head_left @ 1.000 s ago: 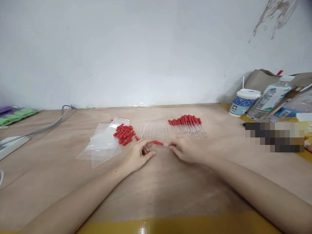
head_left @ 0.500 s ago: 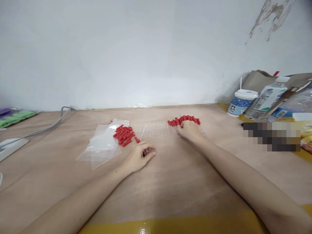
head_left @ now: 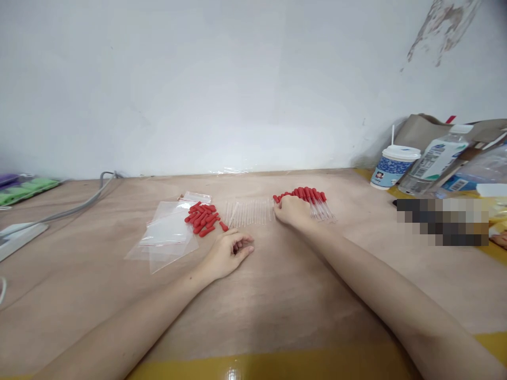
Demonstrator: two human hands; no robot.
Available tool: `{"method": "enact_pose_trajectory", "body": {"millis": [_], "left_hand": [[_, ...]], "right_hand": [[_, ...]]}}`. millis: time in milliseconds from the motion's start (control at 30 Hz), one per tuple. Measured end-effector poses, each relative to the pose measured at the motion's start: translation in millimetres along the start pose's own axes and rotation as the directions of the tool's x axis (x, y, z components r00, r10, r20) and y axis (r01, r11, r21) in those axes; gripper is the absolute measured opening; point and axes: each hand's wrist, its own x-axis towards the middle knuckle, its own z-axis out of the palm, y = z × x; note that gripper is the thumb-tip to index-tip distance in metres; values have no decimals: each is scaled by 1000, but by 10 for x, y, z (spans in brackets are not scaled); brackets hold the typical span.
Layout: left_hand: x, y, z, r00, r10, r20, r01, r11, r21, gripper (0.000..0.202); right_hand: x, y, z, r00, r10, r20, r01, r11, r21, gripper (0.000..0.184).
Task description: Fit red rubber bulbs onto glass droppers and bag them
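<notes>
My left hand [head_left: 232, 252] rests on its side on the table, fingers loosely bent and apart, holding nothing. Just beyond its knuckles lies one loose red rubber bulb [head_left: 223, 226]. A heap of red rubber bulbs [head_left: 201, 217] is to its left. Thin clear glass tubes [head_left: 251, 212] lie side by side in a row between the hands. My right hand [head_left: 292, 210] reaches down at the left end of the droppers with red bulbs [head_left: 312, 195]. Its fingers are pinched together, covering some tubes; what is between them is hidden.
Clear plastic bags [head_left: 166, 232] lie under and beside the heap of bulbs. At the right stand a paper cup with a straw [head_left: 392, 168] and a plastic bottle [head_left: 438, 158]. A grey cable [head_left: 85, 205] runs along the left. The wall [head_left: 237, 105] borders the table's back.
My right hand has shifted left along the row of droppers, uncovering the tubes at its right end. My left hand has kept its place.
</notes>
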Motion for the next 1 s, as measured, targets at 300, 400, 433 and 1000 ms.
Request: {"method": "enact_pose_trajectory", "body": {"millis": [300, 400, 433, 1000], "left_hand": [[31, -231, -157, 936, 225, -269, -64, 864, 499, 19], [59, -330, -246, 947, 181, -266, 1, 826, 564, 20], [67, -351, -260, 952, 166, -257, 13, 817, 576, 20], [-62, -96, -260, 934, 299, -193, -166, 845, 508, 20]], "right_hand": [[77, -190, 21, 997, -46, 56, 49, 998, -45, 22], [-66, -164, 35, 998, -63, 5, 63, 997, -53, 26], [-133, -143, 42, 995, -87, -38, 85, 995, -60, 28], [-756, 453, 237, 622, -536, -570, 710, 693, 124, 22]]}}
